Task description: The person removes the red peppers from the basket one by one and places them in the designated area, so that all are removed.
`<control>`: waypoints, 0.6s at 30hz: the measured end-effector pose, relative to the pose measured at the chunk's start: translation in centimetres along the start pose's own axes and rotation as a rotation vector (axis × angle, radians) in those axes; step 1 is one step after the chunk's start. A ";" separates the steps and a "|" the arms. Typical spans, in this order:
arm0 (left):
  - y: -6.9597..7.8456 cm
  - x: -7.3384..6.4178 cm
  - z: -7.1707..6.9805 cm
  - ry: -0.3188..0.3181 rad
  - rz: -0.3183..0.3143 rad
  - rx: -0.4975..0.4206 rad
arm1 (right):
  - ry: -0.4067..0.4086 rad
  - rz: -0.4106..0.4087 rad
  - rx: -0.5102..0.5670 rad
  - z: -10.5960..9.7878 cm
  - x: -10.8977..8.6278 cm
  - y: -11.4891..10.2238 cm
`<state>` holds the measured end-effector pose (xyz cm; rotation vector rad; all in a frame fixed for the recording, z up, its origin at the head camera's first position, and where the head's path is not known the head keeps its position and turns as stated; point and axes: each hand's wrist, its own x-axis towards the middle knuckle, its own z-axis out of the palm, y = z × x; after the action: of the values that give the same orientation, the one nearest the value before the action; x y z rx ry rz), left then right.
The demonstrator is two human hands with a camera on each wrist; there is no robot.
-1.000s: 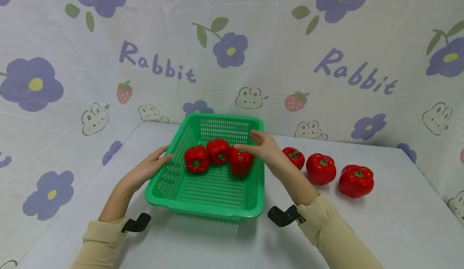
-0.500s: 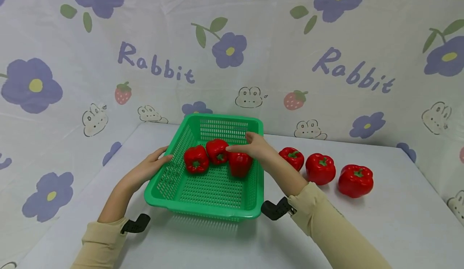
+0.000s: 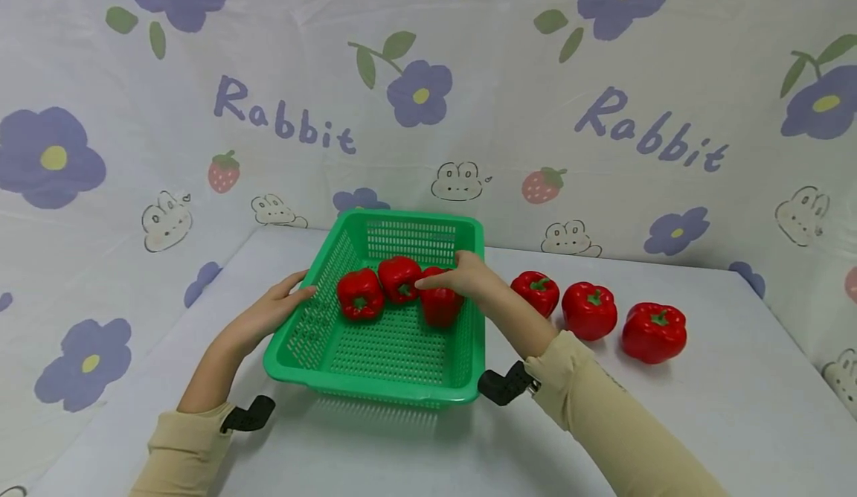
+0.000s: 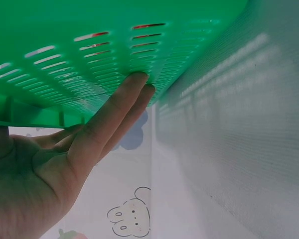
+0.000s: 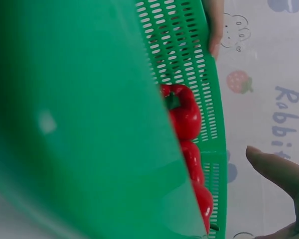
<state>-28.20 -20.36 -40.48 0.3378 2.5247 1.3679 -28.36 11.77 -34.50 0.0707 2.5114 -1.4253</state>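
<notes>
A green plastic basket (image 3: 375, 387) stands on the white table with three red bell peppers in it: a left one (image 3: 360, 295), a middle one (image 3: 399, 277) and a right one (image 3: 440, 307). My left hand (image 3: 271, 309) holds the basket's left rim, its thumb over the edge; in the left wrist view, fingers (image 4: 109, 117) lie along the slotted outer wall. Over the right pepper, beyond the basket's right rim, hovers my right hand (image 3: 469, 277), its thumb stretched out. In the right wrist view that thumb (image 5: 271, 169) is apart from the peppers; the other fingers are mostly hidden.
Three more red bell peppers sit in a row on the table to the right of the basket: a near one (image 3: 535, 292), a middle one (image 3: 589, 311) and a far-right one (image 3: 654, 333). Behind the table hangs a patterned cloth (image 3: 428, 140).
My right hand has moved a little left and down over the right pepper in the basket, its thumb nearing the middle pepper. My left hand stays at the left rim.
</notes>
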 end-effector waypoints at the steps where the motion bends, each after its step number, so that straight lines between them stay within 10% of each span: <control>1: 0.0 0.0 0.0 -0.001 -0.001 -0.001 | 0.006 0.000 -0.012 0.0 0.1 0.0; 18: 0.2 0.0 0.1 -0.004 0.002 -0.003 | 0.016 -0.136 -0.172 1.1 -0.4 0.4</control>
<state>-28.13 -20.19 -40.39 0.3421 2.5194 1.3708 -27.74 11.10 -35.27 -0.1226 2.6859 -1.2541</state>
